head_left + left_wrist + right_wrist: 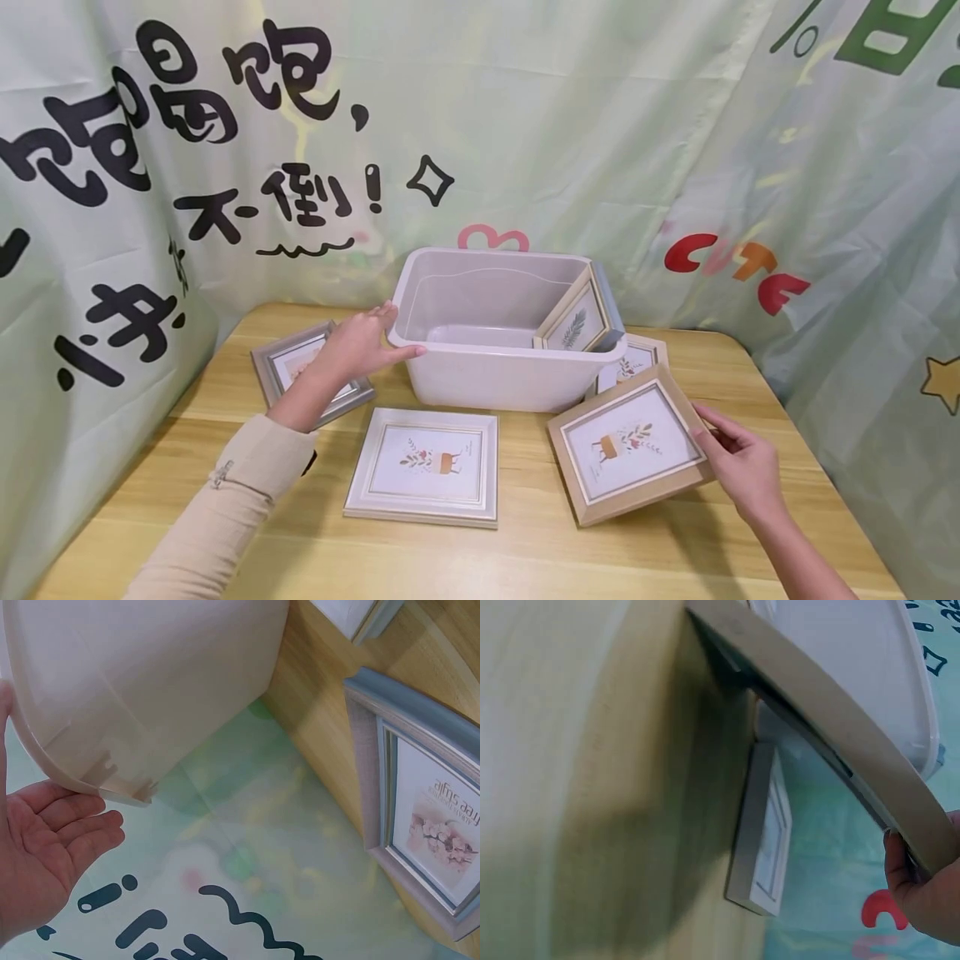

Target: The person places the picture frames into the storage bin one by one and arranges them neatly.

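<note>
Head view: we pinch a tan picture frame [630,446] by its right edge with our right hand [742,467], the frame tilted over the worktop [540,567], before the bin's [495,379] right corner; held at one side only, it could twist loose or knock the pale frame [636,357] behind it. Our left hand [352,342] rests spread at the bin's left rim, where a hard press might tip the bin; a leaf-print frame [573,321] leans inside, with a white frame [423,467] lying in front
</note>
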